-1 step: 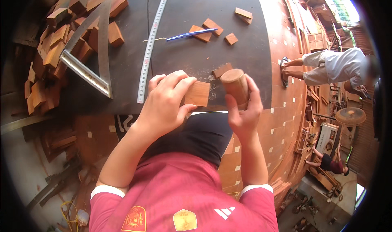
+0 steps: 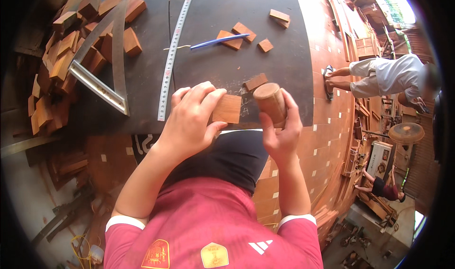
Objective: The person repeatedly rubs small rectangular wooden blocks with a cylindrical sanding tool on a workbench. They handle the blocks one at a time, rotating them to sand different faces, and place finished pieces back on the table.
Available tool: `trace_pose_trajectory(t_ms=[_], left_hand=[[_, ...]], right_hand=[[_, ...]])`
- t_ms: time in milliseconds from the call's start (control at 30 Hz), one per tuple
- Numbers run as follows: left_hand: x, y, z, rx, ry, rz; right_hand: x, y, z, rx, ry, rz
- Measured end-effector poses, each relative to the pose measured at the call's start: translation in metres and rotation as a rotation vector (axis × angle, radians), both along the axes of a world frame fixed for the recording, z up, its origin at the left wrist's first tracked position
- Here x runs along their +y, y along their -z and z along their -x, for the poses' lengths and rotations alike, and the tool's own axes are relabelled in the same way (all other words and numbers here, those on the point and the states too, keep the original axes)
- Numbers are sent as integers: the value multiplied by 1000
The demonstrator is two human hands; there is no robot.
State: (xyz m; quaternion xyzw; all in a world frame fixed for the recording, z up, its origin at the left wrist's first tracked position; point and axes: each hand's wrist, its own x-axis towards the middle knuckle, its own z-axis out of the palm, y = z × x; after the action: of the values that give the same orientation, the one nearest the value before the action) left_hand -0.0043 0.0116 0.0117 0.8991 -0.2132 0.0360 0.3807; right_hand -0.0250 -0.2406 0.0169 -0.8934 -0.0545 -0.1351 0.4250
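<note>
My left hand (image 2: 195, 115) is closed on a squarish wooden block (image 2: 227, 109), fingers over its left part and thumb at its lower edge. In my right hand (image 2: 286, 131) is a round wooden cylinder (image 2: 270, 103), gripped at its lower side with its flat end tilted up. The block and the cylinder are apart, both over the near edge of the dark table (image 2: 208, 84). Just beyond the cylinder lies a small wooden block (image 2: 256, 82). Farther off, a blue pen (image 2: 220, 40) rests across two flat wooden pieces (image 2: 244, 31).
A white measuring tape (image 2: 176, 46) runs up the table. To its left, a metal-and-wood triangle square (image 2: 99, 88) leans over a heap of wooden blocks (image 2: 61, 65). More small pieces (image 2: 279, 17) lie at the far right. Beyond the table, a person in a white shirt (image 2: 398, 75) stands on the tiled floor.
The cylinder in my right hand has shifted very slightly left and down. My left hand keeps its hold on the block, and the view has moved a little.
</note>
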Motion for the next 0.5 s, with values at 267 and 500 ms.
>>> trace_pose_trajectory(t_ms=[267,500], left_hand=[[3,-10,-10,39,16,4],[-14,-23,-18,-31,-18,144]], right_hand=[[1,-14,12,-23,-31,34],[11,-13,4,-54,-39,-70]])
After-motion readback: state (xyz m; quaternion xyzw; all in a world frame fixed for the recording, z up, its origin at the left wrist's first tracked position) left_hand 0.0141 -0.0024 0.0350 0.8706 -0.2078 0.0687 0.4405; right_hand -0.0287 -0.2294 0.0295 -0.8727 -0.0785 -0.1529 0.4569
